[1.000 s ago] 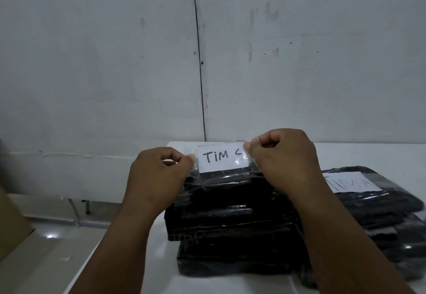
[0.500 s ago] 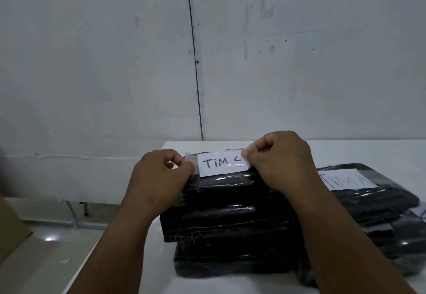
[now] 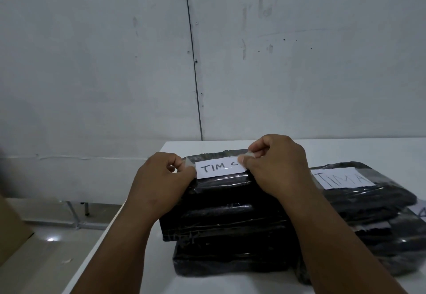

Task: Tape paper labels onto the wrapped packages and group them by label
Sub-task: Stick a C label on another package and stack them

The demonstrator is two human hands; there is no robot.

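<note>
Off the desk's left edge, a brown cardboard sheet (image 3: 11, 231) is cut off by the frame. On the white desk (image 3: 207, 146), near its left edge, two black wrapped packages are stacked: the top package (image 3: 221, 215) on a lower package (image 3: 230, 261). The left hand (image 3: 166, 178), fingers curled, pinches one end of a clear tape strip (image 3: 189, 163) at the left end of a white label (image 3: 219, 168) lying on the top package. It reads "TIM C", its last letter partly hidden by the right hand (image 3: 274, 167), which pinches the tape's other end. Right of this sits a second pile (image 3: 373, 220), its count unclear, with a label reading "TIMA" (image 3: 343, 178). Another label (image 3: 420, 213) is cut off at the frame's right border.
</note>
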